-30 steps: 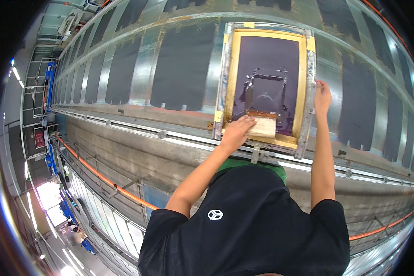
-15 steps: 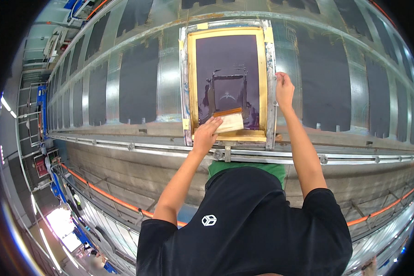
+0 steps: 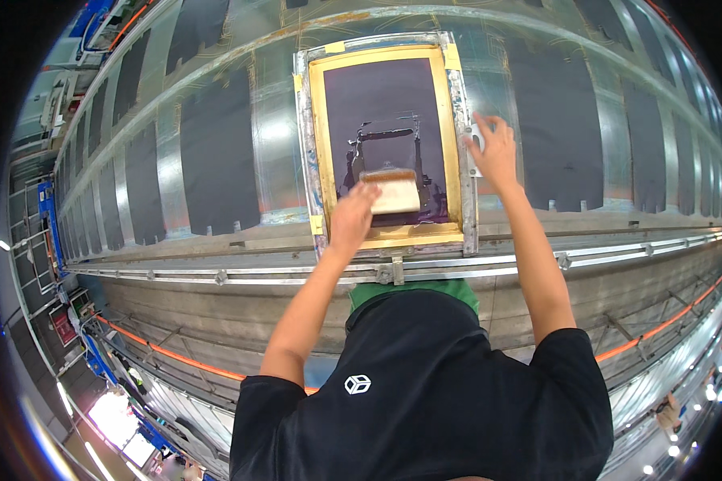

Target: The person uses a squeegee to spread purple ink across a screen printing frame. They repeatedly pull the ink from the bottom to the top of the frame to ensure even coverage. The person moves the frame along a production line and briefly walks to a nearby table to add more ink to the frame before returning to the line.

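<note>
A screen-printing frame [image 3: 304, 132] lies flat on the long table in front of me, its inner border covered with yellow tape [image 3: 318, 120]. Dark, glossy ink [image 3: 425, 180] is smeared over the lower half of its purple-black mesh [image 3: 381, 88]. My left hand [image 3: 354, 216] grips the left end of a squeegee [image 3: 397, 197] with a pale wooden handle and a brown blade, tilted on the mesh. Beside the frame's right edge is my right hand [image 3: 496, 151], thumb and fingers apart around a light metal plate [image 3: 475, 156]; whether it touches the plate cannot be told.
Dark rectangular panels [image 3: 221, 152] lie in rows along the metal table [image 3: 274, 144] on both sides. A metal rail [image 3: 297, 270] runs along its near edge, with a clamp [image 3: 398, 271] below the frame. Orange tubing [image 3: 176, 349] passes lower down.
My left hand has moved the squeegee a little away from me over the mesh. The right hand's fingers have spread apart from their pinch at the frame's edge. The whole view has shifted slightly.
</note>
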Demonstrator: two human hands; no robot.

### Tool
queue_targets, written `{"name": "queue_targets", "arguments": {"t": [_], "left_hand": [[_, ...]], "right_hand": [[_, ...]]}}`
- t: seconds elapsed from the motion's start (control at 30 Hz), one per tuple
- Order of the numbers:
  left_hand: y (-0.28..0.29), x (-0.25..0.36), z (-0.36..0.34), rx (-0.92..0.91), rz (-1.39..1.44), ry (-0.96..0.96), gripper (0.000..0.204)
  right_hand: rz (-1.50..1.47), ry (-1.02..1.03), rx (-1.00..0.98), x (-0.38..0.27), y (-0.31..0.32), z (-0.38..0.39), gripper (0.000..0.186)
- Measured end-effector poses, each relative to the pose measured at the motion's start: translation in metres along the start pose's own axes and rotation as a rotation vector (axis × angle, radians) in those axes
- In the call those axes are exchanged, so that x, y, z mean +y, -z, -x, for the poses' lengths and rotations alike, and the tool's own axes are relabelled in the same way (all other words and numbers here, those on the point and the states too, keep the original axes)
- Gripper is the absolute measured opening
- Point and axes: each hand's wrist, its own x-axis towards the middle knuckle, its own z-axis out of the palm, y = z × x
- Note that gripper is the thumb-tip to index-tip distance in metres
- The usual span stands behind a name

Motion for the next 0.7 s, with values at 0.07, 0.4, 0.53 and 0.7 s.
{"name": "queue_targets", "arguments": {"t": [0.07, 0.4, 0.53, 0.7], "left_hand": [[0.015, 0.000, -0.054, -0.016, 0.105, 0.058, 0.045], [0.009, 0.000, -0.071, -0.101, 0.150, 0.099, 0.043], [0.006, 0.022, -0.012, -0.068, 0.117, 0.036, 0.045], [0.012, -0.002, -0.066, -0.023, 0.186, 0.087, 0.043]], "right_hand": [[-0.055, 0.134, -0.104, -0.047, 0.033, -0.003, 0.067], [0.020, 0.257, -0.245, -0.081, -0.018, 0.037, 0.045], [0.014, 0.232, -0.286, -0.094, -0.003, 0.090, 0.045], [-0.026, 0.261, -0.160, -0.094, -0.005, 0.041, 0.042]]}}
